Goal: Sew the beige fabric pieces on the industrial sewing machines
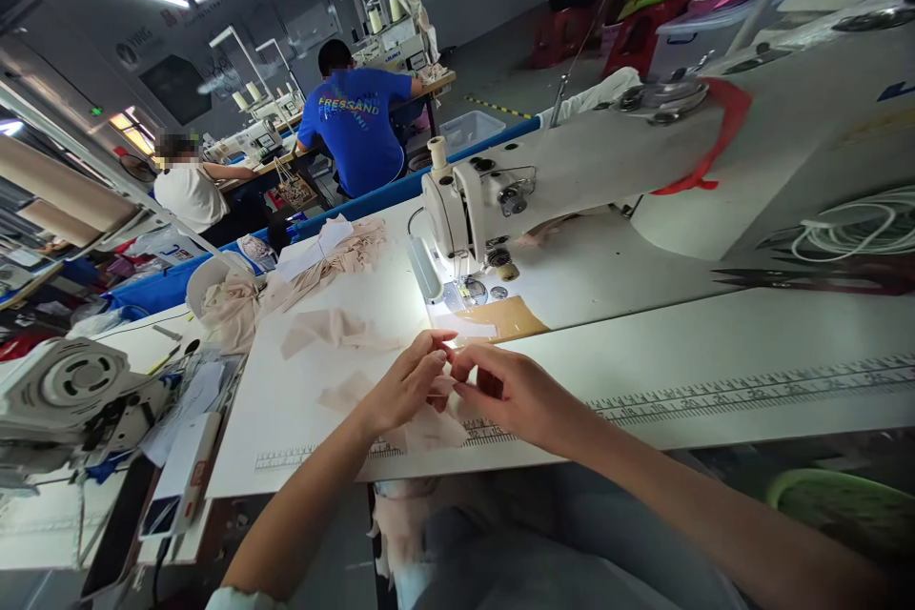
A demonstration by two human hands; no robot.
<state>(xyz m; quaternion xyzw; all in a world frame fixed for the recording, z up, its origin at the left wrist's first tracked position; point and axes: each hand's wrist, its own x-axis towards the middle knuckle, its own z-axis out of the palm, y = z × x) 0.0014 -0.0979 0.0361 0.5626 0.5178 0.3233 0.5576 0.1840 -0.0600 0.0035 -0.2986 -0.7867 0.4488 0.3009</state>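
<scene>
My left hand point(411, 383) and my right hand point(516, 391) meet in front of the sewing machine point(457, 210). Their fingertips are pinched together on a piece of thin beige fabric point(431, 429). Part of this fabric hangs below the fingers over the ruler markings at the table's front edge. Fingers hide the spot where it is gripped. Another sheer beige piece point(333, 329) lies flat to the left of the needle area. Just beyond my hands, a tan plate point(511, 316) sits beside the lit needle plate.
Bunched beige fabric point(350, 257) with white paper lies at the back left of the table point(250, 400). Dark scissors point(807, 279) and a coiled white cable point(858, 224) are on the right. A second machine point(71, 391) stands at left. Two people sit at machines ahead.
</scene>
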